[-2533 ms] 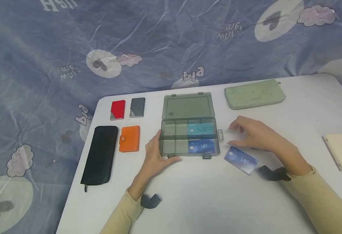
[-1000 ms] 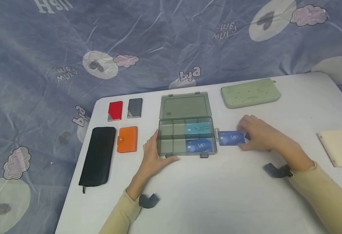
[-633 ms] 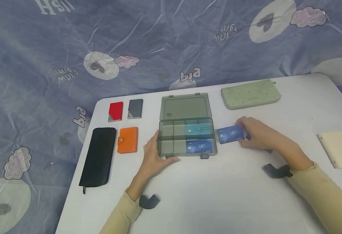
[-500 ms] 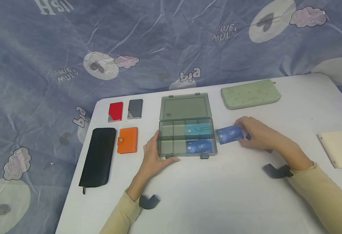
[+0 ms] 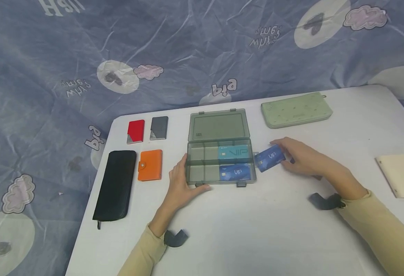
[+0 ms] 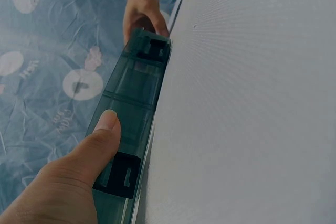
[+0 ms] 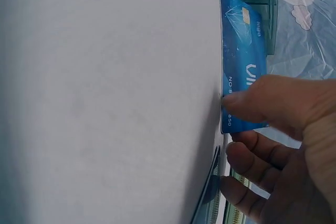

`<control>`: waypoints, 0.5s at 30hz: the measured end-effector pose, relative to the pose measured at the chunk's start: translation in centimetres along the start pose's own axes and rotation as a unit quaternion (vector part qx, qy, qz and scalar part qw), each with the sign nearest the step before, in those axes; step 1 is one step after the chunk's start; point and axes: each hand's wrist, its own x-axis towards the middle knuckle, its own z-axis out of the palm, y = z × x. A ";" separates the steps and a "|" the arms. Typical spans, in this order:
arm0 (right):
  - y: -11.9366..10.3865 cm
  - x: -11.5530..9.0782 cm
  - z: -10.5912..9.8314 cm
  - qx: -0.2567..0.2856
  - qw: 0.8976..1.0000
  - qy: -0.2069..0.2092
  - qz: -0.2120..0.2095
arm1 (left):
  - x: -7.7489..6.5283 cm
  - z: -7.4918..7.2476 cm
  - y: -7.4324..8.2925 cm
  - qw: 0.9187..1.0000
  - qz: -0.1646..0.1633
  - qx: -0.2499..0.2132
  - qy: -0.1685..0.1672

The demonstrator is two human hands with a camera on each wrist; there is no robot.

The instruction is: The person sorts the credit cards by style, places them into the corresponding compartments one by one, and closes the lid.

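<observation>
A translucent green compartment box [image 5: 195, 171] lies with its lid [image 5: 219, 126] folded back. In its right compartments sit a teal VIP card [image 5: 234, 152] and a blue VIP card [image 5: 235, 173]. My left hand [image 5: 180, 191] rests at the front left corner, fingers along the side wall. Its thumb [image 6: 107, 127] lies straight against the front wall in the left wrist view. Just right of the box, my right hand [image 5: 302, 157] pinches another blue VIP card [image 5: 270, 158] by its right end, tilted, its left end at the hanging tab. A dark thin edge [image 7: 205, 198] shows below my palm.
Red [image 5: 136, 131] and grey [image 5: 159, 127] card holders, an orange snap card holder [image 5: 150, 165] and a black zip wallet [image 5: 115, 185] lie left. A green wallet [image 5: 296, 110] is at the back right, a cream notebook [image 5: 400, 175] far right. Patterned cloth [image 5: 174, 50] hangs behind the white table.
The blue card lay askew on the table; my right hand took hold of it, brought it beside the box, and has since tilted it further, right end up. My left hand stays put.
</observation>
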 end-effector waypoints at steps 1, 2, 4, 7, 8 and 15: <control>0.1 0.0 0.0 -0.003 1.000 0.000 -0.006 | 0.0 0.0 0.0 1.000 0.000 0.000 0.000; 0.1 0.0 0.1 -0.005 1.000 0.001 -0.012 | 0.0 0.0 0.0 1.000 -0.001 -0.001 0.000; 0.3 -0.1 0.1 -0.004 1.000 0.001 -0.020 | 0.0 0.1 -0.1 1.000 -0.002 -0.001 0.000; 0.5 -0.3 0.2 0.001 1.000 -0.003 -0.017 | 0.0 0.1 -0.1 1.000 -0.003 0.000 -0.001; 0.6 -0.3 0.2 0.004 1.000 -0.007 -0.013 | -0.1 0.1 -0.1 1.000 -0.003 0.001 -0.001; 0.5 -0.4 0.2 0.012 0.999 -0.023 0.020 | 0.0 0.0 0.0 1.000 -0.001 -0.002 0.000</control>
